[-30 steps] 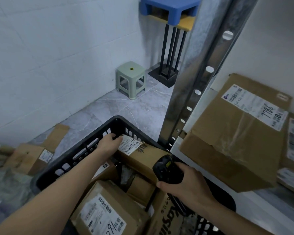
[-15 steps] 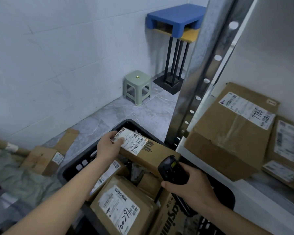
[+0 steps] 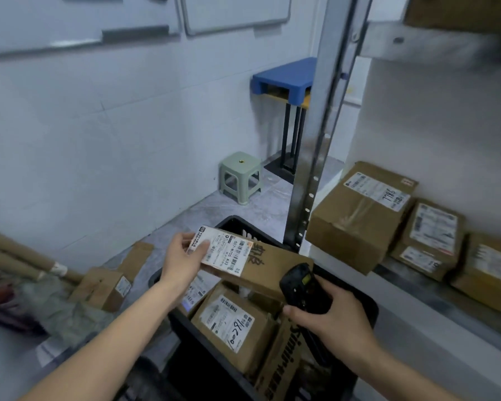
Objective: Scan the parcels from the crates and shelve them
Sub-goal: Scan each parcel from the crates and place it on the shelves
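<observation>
My left hand (image 3: 182, 259) grips the near-left end of a long cardboard parcel (image 3: 261, 264) with a white label, held lifted above the black crate (image 3: 368, 308). My right hand (image 3: 333, 316) holds a black handheld scanner (image 3: 301, 287) just right of the parcel, its screen facing up. Inside the crate lie more cardboard parcels, one (image 3: 232, 322) with a handwritten label. On the metal shelf (image 3: 417, 311) to the right sit three labelled boxes, the largest (image 3: 359, 215) at the shelf's left end.
A metal shelf upright (image 3: 318, 157) rises just behind the crate. A small green stool (image 3: 240, 176) and a blue-topped stand (image 3: 287, 79) are by the far wall. A loose box (image 3: 104, 287), cardboard tubes and packing waste lie on the floor at left.
My left hand has lifted the long parcel up out of the crate. My view has tilted upward, and the scanner hand stayed beside the parcel.
</observation>
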`<move>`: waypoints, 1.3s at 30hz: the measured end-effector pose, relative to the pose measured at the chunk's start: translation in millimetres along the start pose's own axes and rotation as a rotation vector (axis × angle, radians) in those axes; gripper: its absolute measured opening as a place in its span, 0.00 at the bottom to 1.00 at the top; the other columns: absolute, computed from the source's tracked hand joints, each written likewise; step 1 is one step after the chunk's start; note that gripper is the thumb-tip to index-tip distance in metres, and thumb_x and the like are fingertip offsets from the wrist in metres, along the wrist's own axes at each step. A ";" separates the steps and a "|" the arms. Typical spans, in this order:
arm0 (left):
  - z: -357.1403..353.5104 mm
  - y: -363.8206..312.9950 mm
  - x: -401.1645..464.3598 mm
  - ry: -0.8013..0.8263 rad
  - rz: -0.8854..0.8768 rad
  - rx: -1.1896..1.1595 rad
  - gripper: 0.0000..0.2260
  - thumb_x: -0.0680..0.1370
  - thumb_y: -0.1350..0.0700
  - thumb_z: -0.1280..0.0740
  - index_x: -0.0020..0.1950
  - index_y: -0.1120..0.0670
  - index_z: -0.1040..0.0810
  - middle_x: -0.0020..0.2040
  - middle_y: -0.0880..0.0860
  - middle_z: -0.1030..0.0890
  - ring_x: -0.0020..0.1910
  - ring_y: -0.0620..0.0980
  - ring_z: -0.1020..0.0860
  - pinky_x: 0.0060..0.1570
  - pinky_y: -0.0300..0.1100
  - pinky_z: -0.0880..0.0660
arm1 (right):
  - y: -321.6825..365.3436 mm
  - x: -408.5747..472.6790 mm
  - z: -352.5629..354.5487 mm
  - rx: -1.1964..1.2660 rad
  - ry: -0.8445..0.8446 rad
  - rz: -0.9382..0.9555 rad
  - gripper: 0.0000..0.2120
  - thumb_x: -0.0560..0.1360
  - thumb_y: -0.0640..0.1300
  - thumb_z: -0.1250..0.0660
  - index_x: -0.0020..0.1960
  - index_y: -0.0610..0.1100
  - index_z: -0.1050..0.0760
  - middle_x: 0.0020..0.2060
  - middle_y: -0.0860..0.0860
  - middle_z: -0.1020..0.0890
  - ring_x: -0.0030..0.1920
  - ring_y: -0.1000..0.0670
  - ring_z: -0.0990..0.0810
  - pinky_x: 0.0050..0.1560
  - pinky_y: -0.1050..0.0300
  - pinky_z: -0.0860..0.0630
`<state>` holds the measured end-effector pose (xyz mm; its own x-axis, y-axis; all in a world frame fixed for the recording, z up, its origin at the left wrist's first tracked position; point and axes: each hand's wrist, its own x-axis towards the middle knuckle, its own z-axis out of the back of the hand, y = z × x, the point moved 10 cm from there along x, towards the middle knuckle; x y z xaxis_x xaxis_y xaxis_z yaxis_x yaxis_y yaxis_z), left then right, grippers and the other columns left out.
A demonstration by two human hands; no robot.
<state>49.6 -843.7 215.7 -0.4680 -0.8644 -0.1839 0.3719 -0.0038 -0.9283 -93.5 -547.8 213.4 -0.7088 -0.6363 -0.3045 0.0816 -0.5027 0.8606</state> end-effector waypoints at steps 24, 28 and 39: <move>-68.2 -201.0 -390.5 0.402 -0.166 -0.190 0.11 0.81 0.56 0.32 0.62 0.43 0.26 0.57 0.54 0.17 0.53 0.51 0.17 0.44 0.41 0.22 | 43.2 -393.5 288.3 -0.127 -0.452 0.081 0.27 0.62 0.59 0.17 0.58 0.54 0.17 0.43 0.60 0.13 0.41 0.66 0.16 0.39 0.69 0.24; -77.1 -226.4 -447.1 0.506 -0.159 -0.212 0.09 0.80 0.56 0.31 0.59 0.47 0.24 0.51 0.55 0.13 0.47 0.54 0.14 0.45 0.52 0.19 | 47.3 -465.5 325.8 -0.161 -0.511 0.033 0.19 0.64 0.57 0.16 0.52 0.55 0.16 0.38 0.60 0.13 0.38 0.61 0.16 0.40 0.64 0.21; -71.3 -272.1 -596.2 0.771 -0.243 -0.115 0.09 0.78 0.57 0.28 0.58 0.50 0.20 0.47 0.56 0.13 0.43 0.50 0.14 0.46 0.54 0.16 | 63.4 -639.1 381.5 -0.263 -0.680 -0.054 0.17 0.62 0.57 0.17 0.47 0.55 0.16 0.36 0.55 0.13 0.39 0.53 0.14 0.45 0.51 0.18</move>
<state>170.2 -291.4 554.9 -0.9608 -0.2568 -0.1047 0.1237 -0.0591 -0.9906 97.3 50.3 618.4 -0.9880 -0.1462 0.0507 0.1396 -0.7011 0.6993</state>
